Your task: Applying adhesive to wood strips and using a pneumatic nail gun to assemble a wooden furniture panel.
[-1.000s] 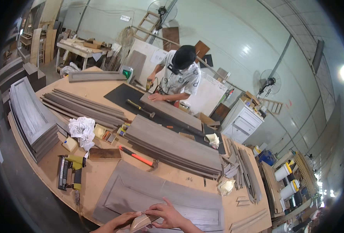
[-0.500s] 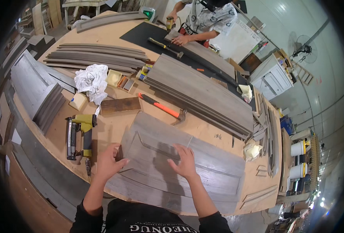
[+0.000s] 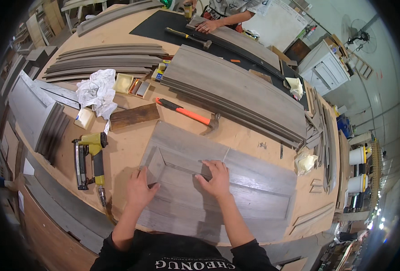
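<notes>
Fitting or checking the grey panel (image 3: 186, 187), laid at lower centre of the frame, is apparently being done, with the left hand (image 3: 141, 187) and right hand (image 3: 216, 179) half open, nothing visibly gripped, touch unclear, and even finger placement is probably called for next.

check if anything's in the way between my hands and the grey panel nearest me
Nothing visible stands between the left hand or right hand and the grey panel. The orange-handled hammer lies beyond its far edge and the nail gun off to its left, both clear of the hands.
</notes>
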`<state>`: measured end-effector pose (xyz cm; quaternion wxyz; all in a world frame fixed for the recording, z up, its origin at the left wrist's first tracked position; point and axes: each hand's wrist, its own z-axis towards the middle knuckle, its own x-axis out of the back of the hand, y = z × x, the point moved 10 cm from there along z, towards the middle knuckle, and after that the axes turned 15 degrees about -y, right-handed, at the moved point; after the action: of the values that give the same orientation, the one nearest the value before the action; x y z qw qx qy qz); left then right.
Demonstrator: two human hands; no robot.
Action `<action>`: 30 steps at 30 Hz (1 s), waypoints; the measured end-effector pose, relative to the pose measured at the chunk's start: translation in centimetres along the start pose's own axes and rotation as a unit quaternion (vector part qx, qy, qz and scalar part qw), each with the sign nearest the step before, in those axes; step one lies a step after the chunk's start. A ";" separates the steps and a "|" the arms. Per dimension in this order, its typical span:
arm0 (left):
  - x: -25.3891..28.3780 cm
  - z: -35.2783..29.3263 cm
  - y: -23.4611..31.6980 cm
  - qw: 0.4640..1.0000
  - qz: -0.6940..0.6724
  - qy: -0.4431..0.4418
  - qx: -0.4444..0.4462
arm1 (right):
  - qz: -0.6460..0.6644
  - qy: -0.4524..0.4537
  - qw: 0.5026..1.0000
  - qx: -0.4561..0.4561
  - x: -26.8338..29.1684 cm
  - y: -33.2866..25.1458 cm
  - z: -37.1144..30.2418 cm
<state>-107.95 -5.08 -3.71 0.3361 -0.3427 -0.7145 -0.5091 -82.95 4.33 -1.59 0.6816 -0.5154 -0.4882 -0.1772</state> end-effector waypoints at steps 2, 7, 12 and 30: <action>0.1 -0.1 0.1 1.000 -0.019 0.004 0.004 | -0.001 -0.001 1.000 -0.005 0.0 -0.1 0.1; -0.1 -0.5 0.2 0.998 -0.037 0.045 0.002 | -0.010 0.002 1.000 -0.018 0.0 -0.4 0.0; 0.3 -1.3 0.4 0.992 -0.042 0.114 -0.019 | -0.027 0.038 0.999 -0.025 -0.1 -0.4 0.0; -2.3 -0.4 -6.1 0.971 -0.235 0.015 -0.049 | -0.070 0.220 0.955 -0.187 8.7 11.6 -11.2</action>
<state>-111.76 -7.29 -8.56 0.2008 -0.1735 -0.7438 -0.6135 -64.93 1.53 -0.26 0.6495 -0.5465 -0.3193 -0.4214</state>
